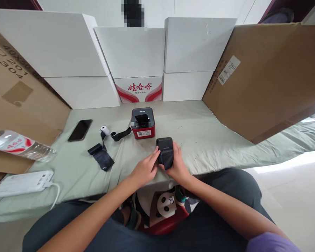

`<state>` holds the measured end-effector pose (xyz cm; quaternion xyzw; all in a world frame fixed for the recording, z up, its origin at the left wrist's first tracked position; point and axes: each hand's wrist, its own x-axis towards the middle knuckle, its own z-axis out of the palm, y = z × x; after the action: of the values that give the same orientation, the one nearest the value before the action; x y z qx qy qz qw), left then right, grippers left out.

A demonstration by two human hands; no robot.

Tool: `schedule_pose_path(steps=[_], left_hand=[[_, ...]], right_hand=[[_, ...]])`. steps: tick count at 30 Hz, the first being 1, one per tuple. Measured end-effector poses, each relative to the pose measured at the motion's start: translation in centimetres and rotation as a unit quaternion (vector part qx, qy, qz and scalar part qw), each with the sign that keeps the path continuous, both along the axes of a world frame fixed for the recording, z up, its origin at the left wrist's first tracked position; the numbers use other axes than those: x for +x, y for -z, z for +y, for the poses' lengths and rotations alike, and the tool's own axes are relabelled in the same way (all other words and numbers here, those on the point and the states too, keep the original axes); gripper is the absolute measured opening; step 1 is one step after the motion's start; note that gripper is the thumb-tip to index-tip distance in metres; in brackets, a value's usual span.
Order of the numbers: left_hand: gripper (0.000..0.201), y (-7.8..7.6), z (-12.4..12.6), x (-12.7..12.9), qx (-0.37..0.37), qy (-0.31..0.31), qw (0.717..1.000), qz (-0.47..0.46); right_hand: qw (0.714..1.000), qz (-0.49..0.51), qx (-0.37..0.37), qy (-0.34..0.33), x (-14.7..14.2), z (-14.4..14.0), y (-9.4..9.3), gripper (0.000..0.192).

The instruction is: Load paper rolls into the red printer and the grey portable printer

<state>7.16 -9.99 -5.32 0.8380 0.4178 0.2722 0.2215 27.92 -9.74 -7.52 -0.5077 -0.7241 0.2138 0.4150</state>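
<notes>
A seated person grips a small black printer [165, 152] with both hands near the front edge of a pale green cloth-covered worktop [212, 140]. The right hand [177, 165] wraps the device from its right side and underneath, fingers clasped around the casing; the left hand [144, 169] presses against its left side, fingertips touching the body. The printer sits just above the worktop's near edge, over the person's lap.

Just behind it, a short way up the cloth, stands a red-and-black label printer [143, 123], with a curled black strip [120, 134] lying at its left. A small white roll [104, 130] rests beside the strip, and a dark folded pouch [101, 155] lies nearer the front. A black phone [80, 130] lies flat further left. At the far left edge, a plastic water bottle [21, 145] lies on its side above a white power bank [22, 182] with its cable trailing off the front.

White boxes [136, 52] wall off the back of the worktop, one printed carton [139, 89] set low in the middle. Brown cardboard sheets lean in on both sides: one at the left [15, 91], a large one at the right [267, 80]. Open cloth stretches to the right of the hands, between the printers and the right-hand cardboard.
</notes>
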Motion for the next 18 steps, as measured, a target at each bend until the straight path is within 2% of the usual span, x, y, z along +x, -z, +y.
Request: schedule_pose_path(steps=[4,7,12,18], left_hand=[[0.093,2.1,-1.1,1.3,0.001,-0.047,0.998,-0.044],[0.094,3.1,-1.7,1.9,-0.017,-0.076,0.995,-0.059],[0.082,2.8,-0.7,1.9,-0.041,-0.089,0.995,-0.035],[0.081,2.5,1.1,2.2,-0.017,-0.102,0.995,-0.002]], right_hand=[[0.999,0.038,-0.024,-0.016,0.5,0.3,-0.5,0.126],[0.995,0.077,-0.053,-0.029,0.9,0.4,-1.0,0.122],[0.989,0.127,-0.066,-0.031,1.5,1.2,-0.7,0.106],[0.981,0.178,-0.067,-0.038,1.9,3.5,0.0,0.097]])
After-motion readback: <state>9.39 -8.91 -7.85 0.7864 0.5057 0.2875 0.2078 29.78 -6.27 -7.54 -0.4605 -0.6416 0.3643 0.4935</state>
